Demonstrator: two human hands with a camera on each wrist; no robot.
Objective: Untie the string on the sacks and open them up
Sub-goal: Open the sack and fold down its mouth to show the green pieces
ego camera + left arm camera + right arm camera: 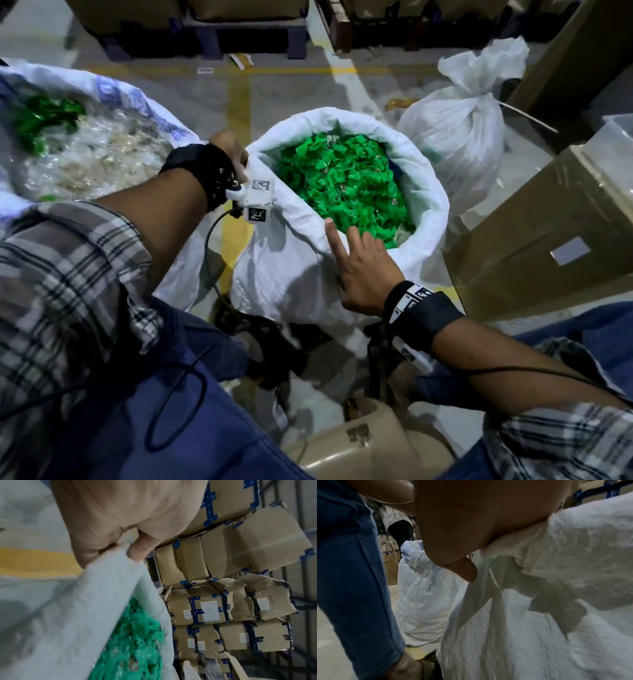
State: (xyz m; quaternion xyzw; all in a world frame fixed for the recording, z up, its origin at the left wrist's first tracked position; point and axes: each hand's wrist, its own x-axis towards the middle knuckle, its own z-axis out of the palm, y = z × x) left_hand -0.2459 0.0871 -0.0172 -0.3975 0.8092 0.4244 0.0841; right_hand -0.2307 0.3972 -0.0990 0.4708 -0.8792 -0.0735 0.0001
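Observation:
A white woven sack (291,274) stands open between my knees, its rim rolled down, full of green plastic pieces (342,178). My left hand (229,150) grips the rim's far-left edge; the left wrist view shows thumb and fingers pinching that cloth (109,574) above the green pieces (137,642). My right hand (359,263) rests on the near rim with the index finger straight. In the right wrist view its palm (471,520) lies over the rolled rim (573,540), thumb free. A second sack (455,137) at back right is tied shut at its neck (479,92).
An open sack (113,99) of clear and green scraps stands at left. A large cardboard box (548,233) crowds the right side. Pallets of taped boxes (223,601) line the back. A beige stool (359,445) is under me. Yellow lines (238,102) mark the floor.

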